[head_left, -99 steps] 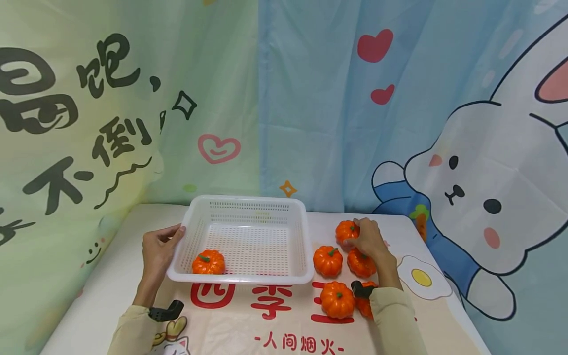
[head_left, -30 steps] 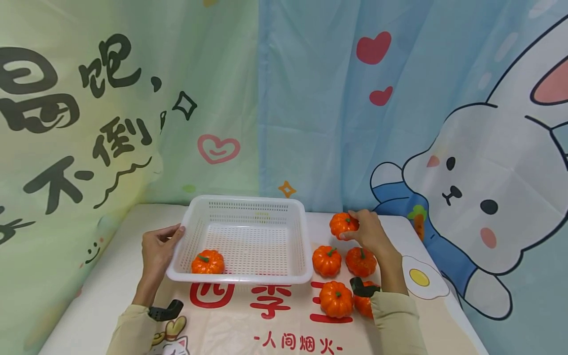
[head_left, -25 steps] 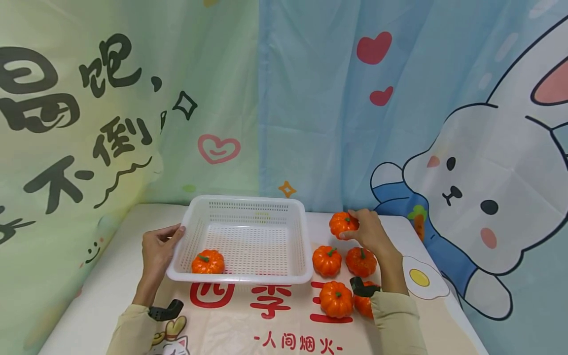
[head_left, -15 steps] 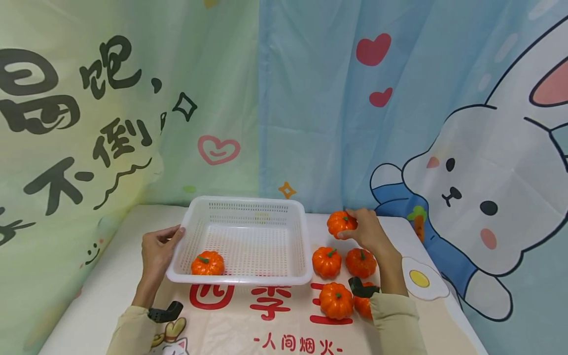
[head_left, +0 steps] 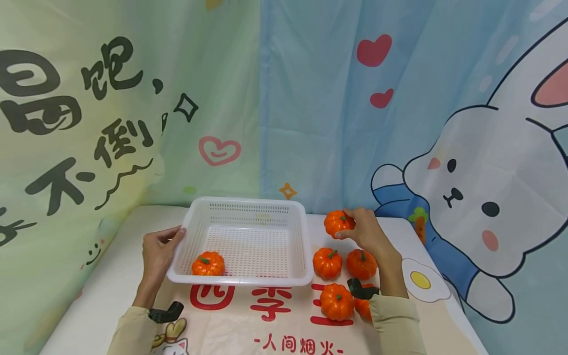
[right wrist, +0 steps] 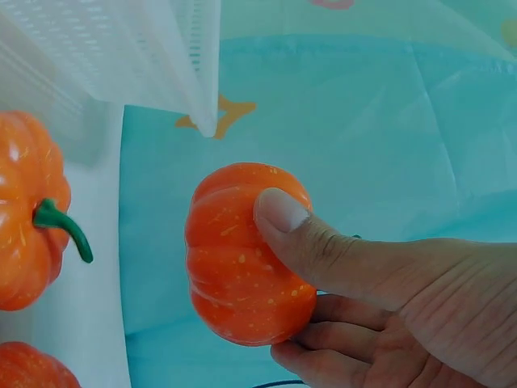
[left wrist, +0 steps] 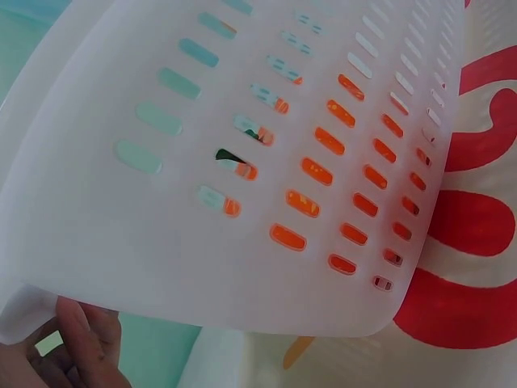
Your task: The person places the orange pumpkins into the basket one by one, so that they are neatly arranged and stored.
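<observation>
My right hand (head_left: pixel 366 230) grips a small orange pumpkin (head_left: pixel 339 224) with a green stem, behind the other pumpkins at the table's right. In the right wrist view the thumb presses the side of that pumpkin (right wrist: pixel 246 259), with fingers behind it. My left hand (head_left: pixel 160 249) pinches the left rim of a white plastic basket (head_left: pixel 241 280). One pumpkin (head_left: pixel 208 264) sits in the basket's front left corner. Through the slots in the left wrist view, orange shows behind the basket wall (left wrist: pixel 202 267), and the fingers (left wrist: pixel 85 343) hold its rim.
Right of the basket stand more pumpkins: one (head_left: pixel 327 263) close to its wall, another (head_left: pixel 361 264) beside it, one (head_left: pixel 337 301) in front, and one (head_left: pixel 364 303) partly hidden by the right wrist strap. A printed curtain (head_left: pixel 301 123) hangs behind the white table (head_left: pixel 111 276).
My right hand has lifted the pumpkin from its place at the back and shifted it slightly up and left toward the basket. The left hand and basket have stayed in place.
</observation>
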A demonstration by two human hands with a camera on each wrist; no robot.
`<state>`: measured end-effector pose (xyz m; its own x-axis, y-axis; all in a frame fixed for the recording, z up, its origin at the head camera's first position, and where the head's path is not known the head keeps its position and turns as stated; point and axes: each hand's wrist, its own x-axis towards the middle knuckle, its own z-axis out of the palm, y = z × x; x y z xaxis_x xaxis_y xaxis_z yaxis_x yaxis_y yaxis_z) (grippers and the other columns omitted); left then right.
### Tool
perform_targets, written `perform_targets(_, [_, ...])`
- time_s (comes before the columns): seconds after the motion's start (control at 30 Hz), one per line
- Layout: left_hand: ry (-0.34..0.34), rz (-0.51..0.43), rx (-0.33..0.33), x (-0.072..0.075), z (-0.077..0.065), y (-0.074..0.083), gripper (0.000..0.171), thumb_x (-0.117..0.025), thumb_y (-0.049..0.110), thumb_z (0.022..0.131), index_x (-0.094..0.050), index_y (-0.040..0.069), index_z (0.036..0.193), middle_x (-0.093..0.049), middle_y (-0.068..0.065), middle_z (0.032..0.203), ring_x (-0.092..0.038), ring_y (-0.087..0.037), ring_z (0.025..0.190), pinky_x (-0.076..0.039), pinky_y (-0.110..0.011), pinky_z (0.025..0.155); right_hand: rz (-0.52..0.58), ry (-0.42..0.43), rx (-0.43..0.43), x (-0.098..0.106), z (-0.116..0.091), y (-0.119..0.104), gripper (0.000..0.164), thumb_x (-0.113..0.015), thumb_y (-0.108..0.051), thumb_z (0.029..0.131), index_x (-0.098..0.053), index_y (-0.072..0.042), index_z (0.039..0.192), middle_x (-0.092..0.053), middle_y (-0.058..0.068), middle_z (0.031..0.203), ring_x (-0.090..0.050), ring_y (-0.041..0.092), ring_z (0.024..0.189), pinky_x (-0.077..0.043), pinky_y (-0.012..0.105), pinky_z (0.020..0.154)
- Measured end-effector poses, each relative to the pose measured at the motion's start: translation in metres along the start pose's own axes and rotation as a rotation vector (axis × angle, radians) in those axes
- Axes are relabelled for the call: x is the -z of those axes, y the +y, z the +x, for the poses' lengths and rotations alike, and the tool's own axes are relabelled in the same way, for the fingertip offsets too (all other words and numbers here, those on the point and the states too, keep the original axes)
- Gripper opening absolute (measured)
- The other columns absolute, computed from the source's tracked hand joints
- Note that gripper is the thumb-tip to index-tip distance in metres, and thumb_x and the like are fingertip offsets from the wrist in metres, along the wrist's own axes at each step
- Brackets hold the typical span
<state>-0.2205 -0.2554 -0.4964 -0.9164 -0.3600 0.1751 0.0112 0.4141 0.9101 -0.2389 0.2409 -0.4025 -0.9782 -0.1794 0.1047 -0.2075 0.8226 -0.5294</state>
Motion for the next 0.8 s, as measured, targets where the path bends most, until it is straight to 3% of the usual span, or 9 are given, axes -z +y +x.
perform_targets(0.8, [0.013, 0.0, 0.005, -0.001, 0.001, 0.0, 0.038, -0.075, 0.026, 0.105, -0.077, -0.002, 0.13, -0.078, -0.032, 0.113, -0.064, -0.006, 0.066, -0.056, -0.016, 0.06, 0.007, -0.034, 0.061, -0.005, 0.005, -0.027, 0.067, -0.086, -0.014, 0.095, -0.058, 0.008, 0.152, -0.073, 0.025, 0.137, -0.067, 0.039, 0.118, -0.057, 0.059, 0.109])
